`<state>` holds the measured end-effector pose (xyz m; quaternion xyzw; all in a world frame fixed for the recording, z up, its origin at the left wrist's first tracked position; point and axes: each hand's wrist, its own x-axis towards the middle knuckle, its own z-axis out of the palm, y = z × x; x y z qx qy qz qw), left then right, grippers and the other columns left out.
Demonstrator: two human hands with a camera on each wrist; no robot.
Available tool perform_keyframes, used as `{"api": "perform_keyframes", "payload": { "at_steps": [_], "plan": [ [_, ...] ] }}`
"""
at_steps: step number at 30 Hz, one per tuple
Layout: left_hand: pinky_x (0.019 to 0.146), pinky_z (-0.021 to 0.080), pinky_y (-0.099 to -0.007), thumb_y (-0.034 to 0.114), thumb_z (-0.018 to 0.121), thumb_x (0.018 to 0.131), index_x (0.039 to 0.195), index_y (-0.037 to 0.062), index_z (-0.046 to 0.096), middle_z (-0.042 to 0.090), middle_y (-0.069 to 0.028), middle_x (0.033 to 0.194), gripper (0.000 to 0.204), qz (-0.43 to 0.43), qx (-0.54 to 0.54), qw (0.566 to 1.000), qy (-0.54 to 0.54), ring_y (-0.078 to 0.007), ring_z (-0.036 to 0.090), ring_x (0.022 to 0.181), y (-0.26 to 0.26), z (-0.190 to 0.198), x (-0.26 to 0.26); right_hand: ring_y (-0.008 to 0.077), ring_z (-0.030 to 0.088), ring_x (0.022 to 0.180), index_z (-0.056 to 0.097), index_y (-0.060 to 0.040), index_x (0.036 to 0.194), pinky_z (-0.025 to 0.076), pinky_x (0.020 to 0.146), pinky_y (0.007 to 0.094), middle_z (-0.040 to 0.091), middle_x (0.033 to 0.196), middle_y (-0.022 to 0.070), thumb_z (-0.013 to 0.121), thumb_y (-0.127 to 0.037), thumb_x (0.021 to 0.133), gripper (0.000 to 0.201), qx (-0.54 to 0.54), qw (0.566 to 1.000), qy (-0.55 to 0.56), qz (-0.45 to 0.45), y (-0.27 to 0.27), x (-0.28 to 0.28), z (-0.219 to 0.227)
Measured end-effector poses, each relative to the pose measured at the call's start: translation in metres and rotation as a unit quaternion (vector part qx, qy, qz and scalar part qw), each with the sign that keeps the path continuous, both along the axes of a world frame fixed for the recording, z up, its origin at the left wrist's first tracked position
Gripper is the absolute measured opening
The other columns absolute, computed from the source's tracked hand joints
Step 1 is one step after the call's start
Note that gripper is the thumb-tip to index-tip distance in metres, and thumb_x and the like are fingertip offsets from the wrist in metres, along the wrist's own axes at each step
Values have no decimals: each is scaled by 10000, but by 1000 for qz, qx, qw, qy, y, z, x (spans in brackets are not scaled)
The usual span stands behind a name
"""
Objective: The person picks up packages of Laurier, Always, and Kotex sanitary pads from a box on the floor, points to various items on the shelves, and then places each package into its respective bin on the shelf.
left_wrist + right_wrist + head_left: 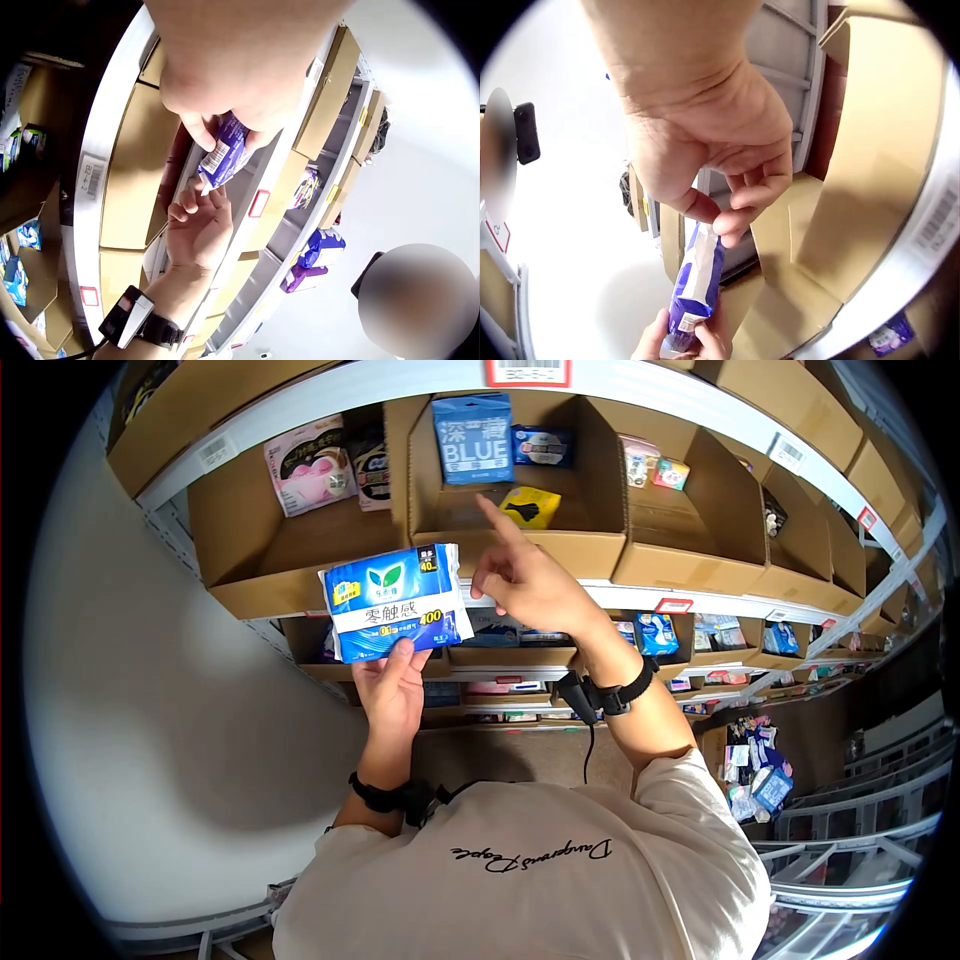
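Observation:
My left hand [393, 695] grips the lower edge of a blue and white pack of sanitary pads [385, 595], thumb on the printed front. The pack is tilted a little, with "400" and green leaves on its face. Beside its right edge is my right hand [535, 585], index finger stretched toward the shelf and the other fingers loosely bent. In the right wrist view, the right fingertips [731, 225] come right at the end of the pack [697, 277]. The left wrist view shows the pack's barcode side [217, 157] under the left fingers.
Ahead, a cardboard bin [520, 550] holds a blue "BLUE" pouch [473, 440], a dark blue pack [542, 447] and a yellow pack [530, 507]. The left bin has a pink pack [310, 465]. More bins line the lower shelves. A heap of packs [757, 770] lies at lower right.

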<state>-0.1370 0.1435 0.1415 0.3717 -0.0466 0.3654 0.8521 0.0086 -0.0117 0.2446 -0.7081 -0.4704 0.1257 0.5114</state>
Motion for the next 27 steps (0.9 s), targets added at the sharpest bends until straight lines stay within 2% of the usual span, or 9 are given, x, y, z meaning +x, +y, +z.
{"api": "perform_keyframes", "payload": {
  "at_steps": [3, 5, 6, 8, 9, 15, 17, 27],
  "plan": [
    [1002, 491, -468, -74, 632, 867, 1248, 32, 527, 626, -104, 1178, 410, -19, 1, 1000, 5, -243, 621, 1118, -23, 2, 8, 109, 561, 647, 45, -97, 1562, 502, 610, 253, 646, 818, 73, 519, -7, 895, 823, 6, 1000, 8, -12, -27, 9, -1],
    [1018, 476, -476, -79, 634, 861, 1238, 32, 534, 626, -103, 1178, 406, -28, 10, 999, 17, -244, 620, 1118, -36, 0, 14, 201, 641, 742, 86, -32, 1549, 502, 759, 312, 692, 826, 94, 532, -39, 826, 849, -5, 1000, 7, -30, -44, 14, -1],
    [1018, 476, -476, -79, 634, 861, 1238, 32, 534, 626, -103, 1178, 406, -30, 12, 999, 18, -244, 620, 1118, -42, 0, 16, 201, 641, 742, 86, -32, 1549, 502, 759, 312, 692, 826, 94, 532, -39, 826, 849, -4, 999, 9, -32, -51, 17, -2],
    [969, 533, -408, -97, 568, 898, 1239, 43, 538, 634, -106, 1187, 369, -45, 20, 999, 5, -235, 635, 1100, -55, 2, 21, 200, 642, 743, 87, -32, 1549, 501, 760, 310, 692, 821, 93, 530, -39, 825, 849, -4, 999, 8, -42, -65, 23, -4],
    [969, 533, -408, -97, 568, 898, 1239, 43, 538, 634, -106, 1187, 369, -46, 21, 999, 6, -235, 635, 1100, -62, 4, 24, 200, 642, 743, 87, -32, 1549, 501, 760, 310, 692, 821, 93, 530, -39, 825, 849, -3, 999, 9, -44, -71, 26, -5],
    [945, 549, -383, -91, 582, 894, 1219, 40, 556, 642, -102, 1168, 351, -64, 21, 998, 17, -218, 644, 1080, -98, 10, 40, 185, 627, 730, 89, -19, 1546, 498, 756, 300, 689, 820, 95, 531, -38, 826, 845, 36, 997, 27, -62, -113, 37, -7],
    [928, 560, -369, -89, 586, 891, 1217, 39, 560, 646, -101, 1161, 351, -72, 12, 997, 25, -213, 649, 1066, -111, 11, 47, 108, 566, 671, 40, -58, 1555, 506, 602, 253, 649, 815, 82, 514, 21, 888, 821, 54, 996, 19, -66, -130, 41, -7],
    [964, 550, -380, -118, 561, 890, 1276, 37, 518, 617, -124, 1230, 418, -148, 30, 988, 5, -224, 626, 1127, -198, 15, 84, 116, 598, 735, 33, -64, 1555, 517, 603, 254, 642, 816, 85, 514, 31, 885, 831, 54, 990, 26, -128, -233, 56, -10]
  ]
}}
